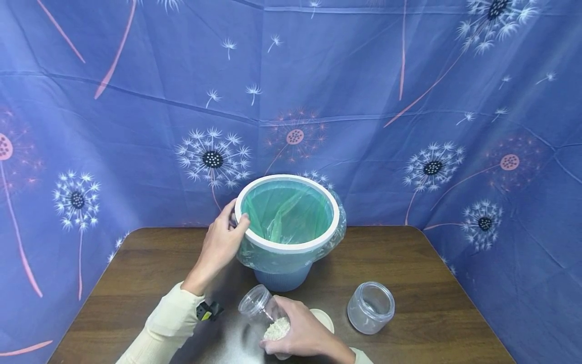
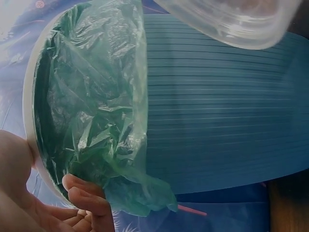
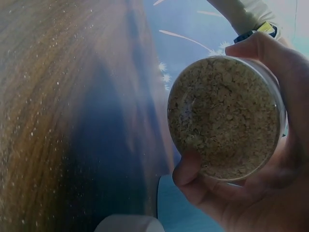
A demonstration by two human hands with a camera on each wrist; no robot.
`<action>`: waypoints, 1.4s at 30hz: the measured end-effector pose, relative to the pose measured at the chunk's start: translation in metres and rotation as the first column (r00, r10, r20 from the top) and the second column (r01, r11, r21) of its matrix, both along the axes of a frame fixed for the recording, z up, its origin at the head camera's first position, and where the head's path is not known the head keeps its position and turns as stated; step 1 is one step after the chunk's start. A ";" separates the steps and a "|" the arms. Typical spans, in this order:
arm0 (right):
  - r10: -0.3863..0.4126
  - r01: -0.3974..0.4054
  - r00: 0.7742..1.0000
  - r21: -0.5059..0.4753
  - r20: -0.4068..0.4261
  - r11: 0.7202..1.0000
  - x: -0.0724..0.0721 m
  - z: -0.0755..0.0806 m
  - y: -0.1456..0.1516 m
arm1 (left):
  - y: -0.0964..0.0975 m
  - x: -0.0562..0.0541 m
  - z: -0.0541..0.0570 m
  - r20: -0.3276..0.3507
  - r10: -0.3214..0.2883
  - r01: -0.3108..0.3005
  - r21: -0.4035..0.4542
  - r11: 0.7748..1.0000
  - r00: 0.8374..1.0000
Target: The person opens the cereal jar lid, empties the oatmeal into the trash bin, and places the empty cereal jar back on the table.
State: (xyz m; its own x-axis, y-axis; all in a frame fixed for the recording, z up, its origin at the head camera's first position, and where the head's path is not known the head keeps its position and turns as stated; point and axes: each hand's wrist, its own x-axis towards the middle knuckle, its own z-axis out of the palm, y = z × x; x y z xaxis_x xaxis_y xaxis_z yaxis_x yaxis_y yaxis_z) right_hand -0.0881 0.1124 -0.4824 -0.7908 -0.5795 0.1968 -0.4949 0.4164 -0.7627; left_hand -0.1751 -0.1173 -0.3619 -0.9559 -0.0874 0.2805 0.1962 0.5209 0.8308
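Note:
A blue ribbed bin (image 1: 283,279) with a white rim stands at the back middle of the table, lined with a thin green plastic bag (image 2: 96,92) folded over its edge. My left hand (image 1: 220,245) grips the rim on its left side, thumb on top and fingers outside. In front of the bin, my right hand (image 1: 302,327) holds a clear jar (image 1: 256,302) tilted, its mouth toward the upper left. Pale oat-like flakes (image 3: 219,118) lie in the jar's lower end, seen through its bottom in the right wrist view.
To the right on the wooden table (image 1: 427,303) stands a second clear jar (image 1: 371,309), without a lid. A cream-coloured disc (image 1: 324,319) lies partly hidden behind my right hand. Blue dandelion-print cloth (image 1: 291,76) hangs behind and at both sides.

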 end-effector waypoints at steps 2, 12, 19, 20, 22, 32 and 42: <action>-0.009 0.009 1.000 -0.004 0.001 1.000 0.000 0.000 0.001 | -0.001 0.000 -0.002 0.006 -0.001 0.001 -0.002 1.000 1.000; -0.025 0.025 1.000 -0.013 0.007 1.000 0.001 0.000 0.009 | -0.018 0.006 -0.010 0.015 -0.055 0.054 0.078 0.995 0.998; -0.051 0.051 0.999 0.003 0.012 0.999 -0.001 0.000 0.014 | -0.029 0.019 -0.019 -0.014 -0.039 0.040 0.109 0.993 0.999; -0.050 0.050 0.999 0.001 0.017 0.999 -0.001 0.000 0.015 | -0.030 0.022 -0.020 -0.022 -0.032 0.035 0.114 0.993 0.999; -0.050 0.050 0.998 0.000 0.032 0.999 -0.002 0.001 0.016 | -0.031 0.027 -0.024 -0.046 -0.016 0.022 0.117 0.993 0.999; -0.023 0.024 0.999 -0.014 0.044 1.000 -0.003 0.005 0.020 | -0.038 0.062 -0.042 -0.345 0.012 0.041 0.146 0.988 0.939; -0.017 0.024 0.995 -0.066 0.102 0.998 -0.002 0.006 0.023 | -0.044 0.084 -0.065 -0.437 -0.147 0.102 -0.124 0.987 0.887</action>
